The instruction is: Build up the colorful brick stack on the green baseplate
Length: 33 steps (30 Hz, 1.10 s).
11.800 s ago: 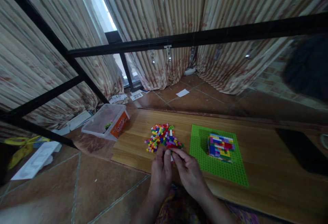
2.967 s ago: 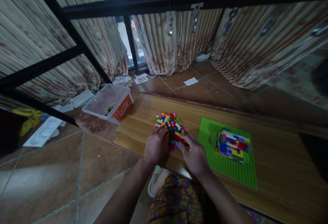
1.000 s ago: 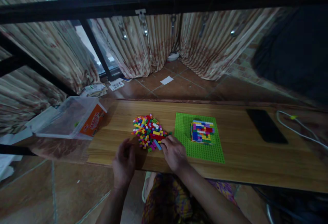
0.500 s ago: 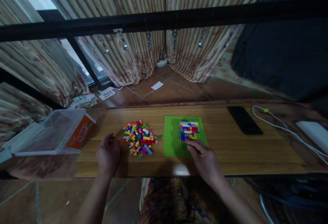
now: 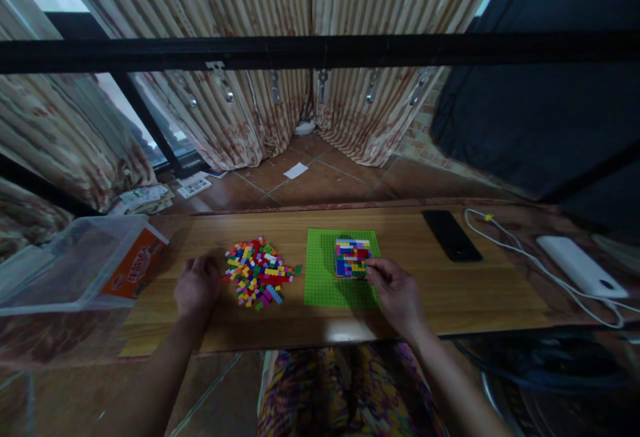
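Observation:
A green studded baseplate [image 5: 319, 277] lies on the wooden table, carrying a block of multicoloured toy bricks [image 5: 351, 258] built up in layers. My right hand [image 5: 397, 289] is closed in a pinch, its fingertips against the right edge of this brick block; anything between them is too small to make out. To the left of the baseplate is a pile of loose toy bricks [image 5: 257, 270] in many colours. Just left of the pile, my left hand [image 5: 197, 284] rests on the table with its fingers curled in, and no object shows in it.
A clear plastic box [image 5: 75, 244] with an orange label stands at the table's left end. A black phone [image 5: 451, 236] lies beyond my right hand. White cable [image 5: 525, 257] and a white power strip [image 5: 583, 266] are farther right. A dark rail [image 5: 320, 52] crosses behind the table.
My right fingertips have moved from the front edge of the brick block to its right edge. My left hand has settled lower, fingers turned down onto the table. The whole view has shifted slightly.

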Motion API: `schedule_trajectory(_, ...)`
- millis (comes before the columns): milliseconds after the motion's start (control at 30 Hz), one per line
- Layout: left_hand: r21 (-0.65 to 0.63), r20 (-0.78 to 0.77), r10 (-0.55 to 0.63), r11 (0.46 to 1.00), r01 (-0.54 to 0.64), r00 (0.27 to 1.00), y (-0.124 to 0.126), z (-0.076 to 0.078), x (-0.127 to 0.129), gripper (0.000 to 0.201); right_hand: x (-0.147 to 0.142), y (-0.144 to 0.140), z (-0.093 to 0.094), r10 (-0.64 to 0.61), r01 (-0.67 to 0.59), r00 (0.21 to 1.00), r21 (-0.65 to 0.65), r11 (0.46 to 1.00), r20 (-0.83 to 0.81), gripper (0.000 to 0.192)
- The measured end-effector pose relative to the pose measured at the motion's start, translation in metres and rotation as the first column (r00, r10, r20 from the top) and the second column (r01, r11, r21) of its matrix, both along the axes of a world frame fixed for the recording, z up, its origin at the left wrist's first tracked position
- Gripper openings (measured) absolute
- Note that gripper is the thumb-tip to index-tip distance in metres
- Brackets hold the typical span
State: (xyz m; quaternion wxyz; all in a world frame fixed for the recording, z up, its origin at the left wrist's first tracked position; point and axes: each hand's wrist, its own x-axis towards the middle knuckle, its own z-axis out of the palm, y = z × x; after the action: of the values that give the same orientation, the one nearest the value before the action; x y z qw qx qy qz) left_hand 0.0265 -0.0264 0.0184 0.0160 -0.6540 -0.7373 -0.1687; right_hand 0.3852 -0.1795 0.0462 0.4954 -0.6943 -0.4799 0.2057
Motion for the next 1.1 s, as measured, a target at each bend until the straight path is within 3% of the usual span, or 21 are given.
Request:
schedule_trajectory(233,-0.076,-0.036,0.047,0.996,-0.049,0.998,0.000,0.000,0.002,0.034,0.004,0.005,0.001,-0.010,0.010,0.982,-0.001,1.000,0.187,0.027)
schedule_trajectory(500,-0.076,-0.023,0.040,0.996,-0.041,0.999,0.001,-0.003,0.002,0.031,0.005,0.012,0.008,0.032,-0.034,0.973,0.005,0.999,0.229,0.026)
schedule_trajectory(667,-0.068,-0.035,0.036,0.997,-0.039,0.999,0.000,-0.004,0.003,0.029,-0.041,0.006,0.008,0.209,-0.207,0.945,-0.035,0.978,0.253,0.019)
schedule_trajectory(800,-0.073,-0.034,0.045,0.996,-0.047,0.998,0.000,-0.006,0.003,0.028,-0.093,0.009,-0.007,0.455,-0.450,0.847,-0.086,0.889,0.276,0.020)
schedule_trajectory(933,-0.084,-0.025,0.051,0.995,-0.053,0.998,-0.001,-0.006,0.003,0.027,-0.121,0.025,-0.024,0.485,-0.464,0.821,-0.144,0.874,0.301,0.019)
schedule_trajectory(1100,-0.078,-0.009,0.044,0.996,-0.044,0.999,-0.001,-0.006,0.004,0.025,-0.125,0.039,-0.034,0.479,-0.455,0.818,-0.152,0.877,0.319,0.019)
